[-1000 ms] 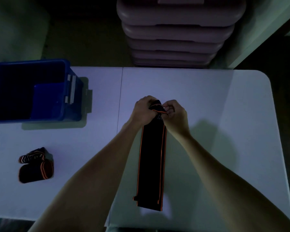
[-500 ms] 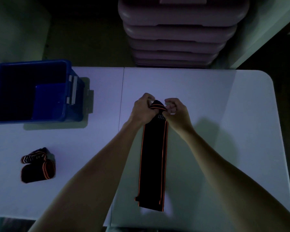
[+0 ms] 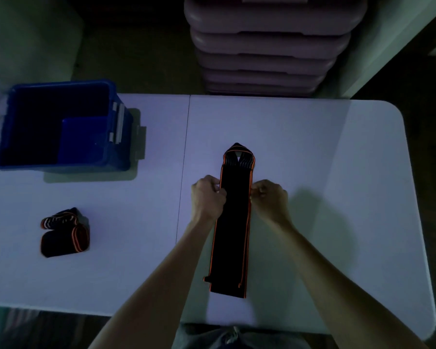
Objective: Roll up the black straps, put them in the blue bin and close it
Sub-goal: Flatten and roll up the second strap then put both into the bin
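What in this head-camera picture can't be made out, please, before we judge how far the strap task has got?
- Blue bin: its floor is in deep shadow in the head view, so any contents cannot be told.
- Bin lid: not identifiable anywhere in the frame.
- Rolled strap: too dark to tell whether it is one roll or two.
- Left hand and right hand: curled at the long strap's edges; grip hidden by the knuckles.

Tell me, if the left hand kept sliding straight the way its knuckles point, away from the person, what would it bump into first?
Probably nothing on the table: the left hand runs alongside the flat strap, then over bare tabletop. Beyond the far edge stand stacked lilac tubs, though their depth is unclear.
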